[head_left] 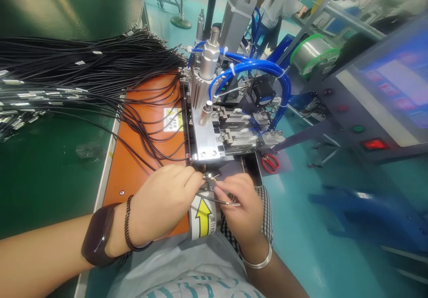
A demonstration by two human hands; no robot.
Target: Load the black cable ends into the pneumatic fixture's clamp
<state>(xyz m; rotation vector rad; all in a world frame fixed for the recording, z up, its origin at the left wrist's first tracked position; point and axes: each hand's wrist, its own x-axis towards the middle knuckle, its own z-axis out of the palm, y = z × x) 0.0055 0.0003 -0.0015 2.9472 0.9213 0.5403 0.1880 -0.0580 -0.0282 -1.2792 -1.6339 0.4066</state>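
My left hand (167,195) is closed at the front end of the machine (207,144), its fingertips pinched on a black cable beside a small metal fixture (207,183). My right hand (242,202) faces it from the right, thumb and fingers pressed together at a thin wire end (214,180). Another black cable with a stripped, pale tip (232,203) passes under the right fingers. Below the fixture is a white label with a yellow arrow (203,218). Several black cables (147,133) run across the orange plate (143,106) into the machine's left side.
A large bundle of black cables (100,59) lies at the left on the green table (60,173). Blue air tubes (261,66) arch over the machine. Red-handled scissors (270,163), a wire spool (314,55) and a control panel (384,88) are at the right. A person (281,2) is behind.
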